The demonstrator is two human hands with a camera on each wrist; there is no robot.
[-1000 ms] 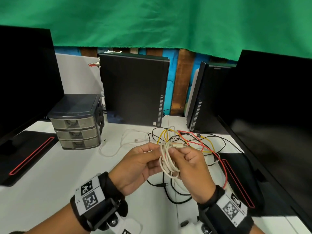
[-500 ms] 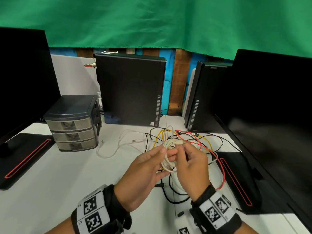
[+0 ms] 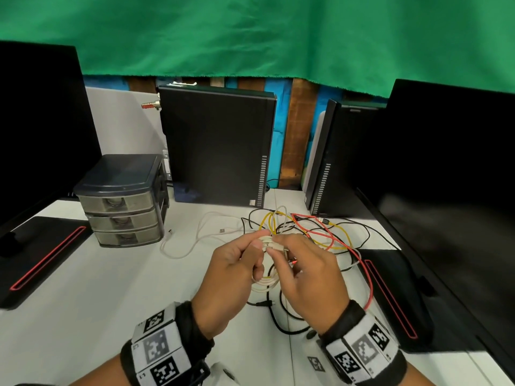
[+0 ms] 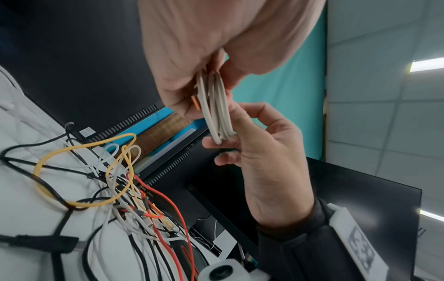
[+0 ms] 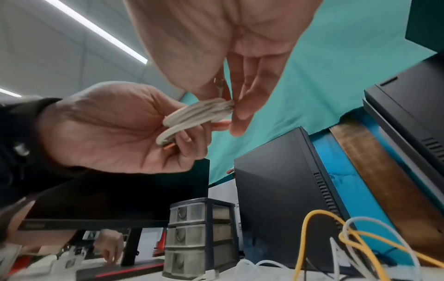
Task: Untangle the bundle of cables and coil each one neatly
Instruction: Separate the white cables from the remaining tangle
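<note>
Beige cable (image 3: 264,282) nearly coiled, pinched btwn left hand (image 3: 231,277) & right hand (image 3: 309,277) fingers; yellow/red/black tangle (image 3: 315,232) beyond fingertips untouched, prob most work left.

A cream cable (image 3: 266,278), wound into several tight loops, hangs pinched between the fingertips (image 5: 236,114). Beyond and below them, yellow, red, black and white cables (image 3: 315,232) lie tangled together.
</note>
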